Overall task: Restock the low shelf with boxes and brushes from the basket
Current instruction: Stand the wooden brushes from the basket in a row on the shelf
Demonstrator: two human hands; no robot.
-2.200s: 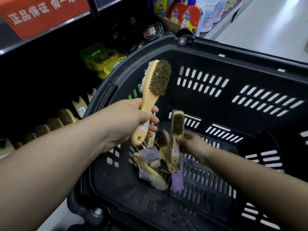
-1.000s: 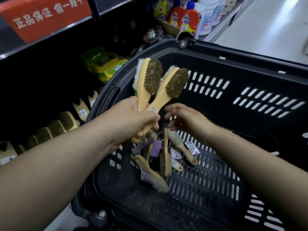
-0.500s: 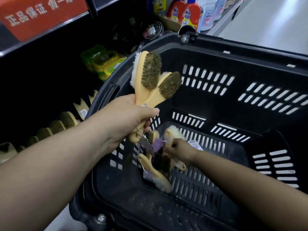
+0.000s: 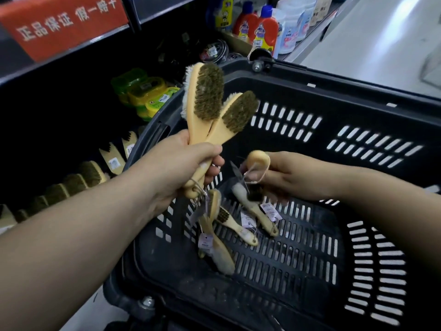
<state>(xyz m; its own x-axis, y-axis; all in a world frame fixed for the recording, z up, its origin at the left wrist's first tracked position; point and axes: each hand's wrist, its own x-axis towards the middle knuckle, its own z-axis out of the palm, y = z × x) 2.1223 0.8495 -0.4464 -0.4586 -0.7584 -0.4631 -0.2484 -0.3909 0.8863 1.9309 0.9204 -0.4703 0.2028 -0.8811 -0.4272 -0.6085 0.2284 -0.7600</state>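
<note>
Basket (image 4: pixel 358 91) = ref. Your L hand (image 4: pixel 181 163) grips two brushes (image 4: pixel 207 99) by handles, heads up, over basket's L rim. Your R hand (image 4: pixel 284 173) pinches third brush (image 4: pixel 259 160), handle-end up, inside basket, above several loose brushes (image 4: pixel 238 229) on basket floor.

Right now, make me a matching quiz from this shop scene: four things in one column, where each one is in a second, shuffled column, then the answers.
Things
1. pair of pale wooden brushes with brown bristles
2. single pale wooden brush with a string loop
3. green and yellow plastic boxes
4. red bottles with blue caps

Places
A. on the dark low shelf, left of the black plastic basket
B. held in the right hand
C. standing beyond the basket's far corner
D. held by the handles in the left hand

Pairs: 1-D, 2-B, 3-A, 4-C
</note>
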